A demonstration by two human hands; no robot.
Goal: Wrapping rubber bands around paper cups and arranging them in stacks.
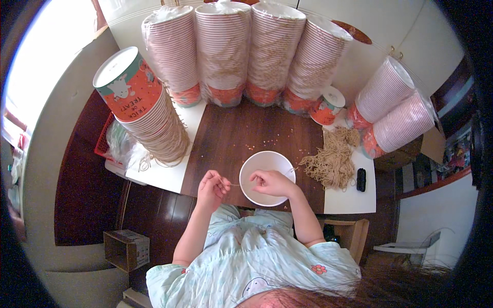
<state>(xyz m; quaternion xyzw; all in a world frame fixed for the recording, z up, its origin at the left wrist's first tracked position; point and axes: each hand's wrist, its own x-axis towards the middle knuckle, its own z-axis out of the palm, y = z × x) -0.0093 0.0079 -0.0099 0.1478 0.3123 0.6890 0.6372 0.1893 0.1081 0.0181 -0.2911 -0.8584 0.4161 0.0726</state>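
Note:
A white paper bucket (264,160) stands in front of me with its mouth facing up. My left hand (211,188) is beside its left edge, thumb and fingers pinched on a thin beige cord (233,184) that runs across to the rim. My right hand (273,183) reaches over the bucket's mouth, its fingers curled together inside; whatever they hold is too small to make out. A bit of cord also shows at the bucket's right rim. Right of the bucket lies a tangled heap of beige cords (334,156).
Tall wrapped stacks of paper buckets (222,51) line the table's back, with more stacks (387,92) at right. A stack of orange and green buckets with cord handles (146,113) leans at left. A black object (361,180) lies near the right edge. Small crumbs dot the brown tabletop (221,138).

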